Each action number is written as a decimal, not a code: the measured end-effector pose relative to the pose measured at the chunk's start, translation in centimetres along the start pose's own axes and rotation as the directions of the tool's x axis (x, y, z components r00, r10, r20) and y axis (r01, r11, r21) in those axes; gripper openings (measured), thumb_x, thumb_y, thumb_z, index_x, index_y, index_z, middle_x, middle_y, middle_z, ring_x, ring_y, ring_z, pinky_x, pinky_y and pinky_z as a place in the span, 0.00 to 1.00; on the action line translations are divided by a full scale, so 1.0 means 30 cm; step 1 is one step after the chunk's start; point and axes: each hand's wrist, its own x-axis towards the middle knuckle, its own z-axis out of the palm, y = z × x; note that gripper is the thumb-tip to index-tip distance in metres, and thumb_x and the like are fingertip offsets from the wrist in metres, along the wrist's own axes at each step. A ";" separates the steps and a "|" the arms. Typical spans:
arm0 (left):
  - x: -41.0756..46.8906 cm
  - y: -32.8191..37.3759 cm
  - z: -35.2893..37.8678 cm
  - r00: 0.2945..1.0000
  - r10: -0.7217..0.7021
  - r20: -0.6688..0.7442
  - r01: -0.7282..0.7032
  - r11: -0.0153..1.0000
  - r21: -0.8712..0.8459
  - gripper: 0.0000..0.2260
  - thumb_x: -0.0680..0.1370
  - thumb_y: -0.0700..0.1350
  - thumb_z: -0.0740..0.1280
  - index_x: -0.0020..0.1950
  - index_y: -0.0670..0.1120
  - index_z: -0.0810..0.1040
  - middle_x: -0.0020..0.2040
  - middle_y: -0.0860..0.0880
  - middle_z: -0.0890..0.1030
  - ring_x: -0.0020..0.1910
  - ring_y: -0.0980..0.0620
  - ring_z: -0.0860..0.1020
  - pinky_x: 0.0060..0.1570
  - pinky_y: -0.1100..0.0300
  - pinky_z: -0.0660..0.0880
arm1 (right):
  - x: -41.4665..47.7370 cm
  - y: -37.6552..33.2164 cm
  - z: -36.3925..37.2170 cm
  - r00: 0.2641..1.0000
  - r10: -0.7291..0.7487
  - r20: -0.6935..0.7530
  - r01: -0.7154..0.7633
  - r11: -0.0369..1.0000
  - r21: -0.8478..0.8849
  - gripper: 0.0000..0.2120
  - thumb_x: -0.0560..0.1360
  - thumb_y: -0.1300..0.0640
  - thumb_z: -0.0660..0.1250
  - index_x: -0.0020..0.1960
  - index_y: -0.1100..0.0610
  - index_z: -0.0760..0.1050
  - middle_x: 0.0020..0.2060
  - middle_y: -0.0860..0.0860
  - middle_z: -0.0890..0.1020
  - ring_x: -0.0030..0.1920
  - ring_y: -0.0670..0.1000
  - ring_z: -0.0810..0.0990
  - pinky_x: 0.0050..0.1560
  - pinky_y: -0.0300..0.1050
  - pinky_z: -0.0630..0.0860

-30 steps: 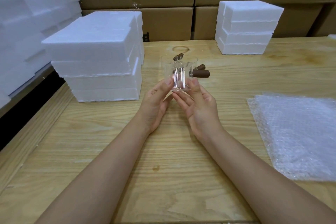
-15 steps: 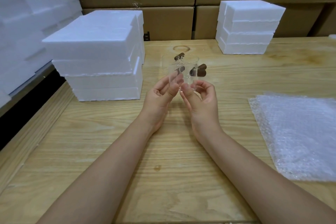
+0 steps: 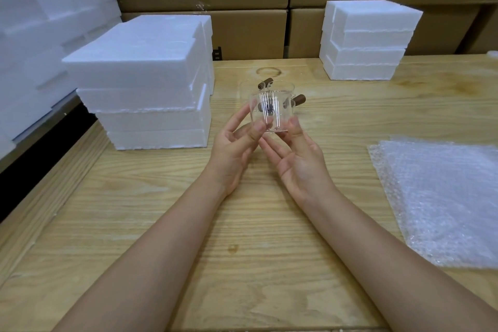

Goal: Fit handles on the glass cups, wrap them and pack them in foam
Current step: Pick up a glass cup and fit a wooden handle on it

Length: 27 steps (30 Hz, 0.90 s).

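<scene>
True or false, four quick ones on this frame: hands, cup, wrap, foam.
1. The left hand and right hand both hold the glass cup. True.
2. The bubble wrap lies on the person's left. False: it lies on the right.
3. The glass cup is already wrapped. False: it is bare.
4. A foam stack stands on the table. True.

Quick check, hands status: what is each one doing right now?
Left hand: holding the cup, pinched between thumb and fingers.
Right hand: holding the same cup, thumb on its side, fingers beneath.
</scene>
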 end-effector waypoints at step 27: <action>-0.012 0.003 0.038 0.998 -0.063 -0.016 0.064 0.994 0.091 0.44 0.60 0.65 0.75 0.67 0.41 0.68 0.67 0.43 0.75 0.61 0.51 0.77 0.63 0.56 0.72 | 0.013 -0.025 -0.017 0.997 -0.038 0.063 0.037 0.999 0.015 0.18 0.72 0.53 0.68 0.58 0.61 0.74 0.50 0.58 0.81 0.50 0.55 0.81 0.56 0.48 0.79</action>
